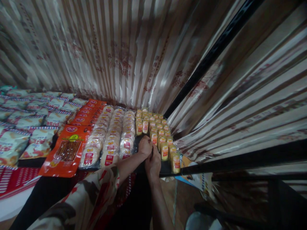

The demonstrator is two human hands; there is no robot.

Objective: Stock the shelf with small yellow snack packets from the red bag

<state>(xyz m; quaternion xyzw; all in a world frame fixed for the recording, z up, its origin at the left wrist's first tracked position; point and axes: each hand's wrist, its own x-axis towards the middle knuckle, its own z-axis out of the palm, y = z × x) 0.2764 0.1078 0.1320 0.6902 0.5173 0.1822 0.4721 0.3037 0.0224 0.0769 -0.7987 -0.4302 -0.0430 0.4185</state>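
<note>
My left hand (145,146) and my right hand (153,161) are pressed together on the dark shelf (165,167), between the rows of small yellow snack packs (158,132) and the long bags of round white crackers (112,137). Both hands have their fingers curled in; what they grip is hidden between them. My left forearm comes out of a patterned sleeve (93,198). The nearest yellow packs stand just right of my right hand.
Orange-red snack bags (67,150) lie left of the crackers, with pale chip bags (28,121) further left. A striped printed curtain (115,54) hangs behind the shelf. A black metal frame (216,48) runs diagonally at right, with a black bar (240,163) at the shelf's front.
</note>
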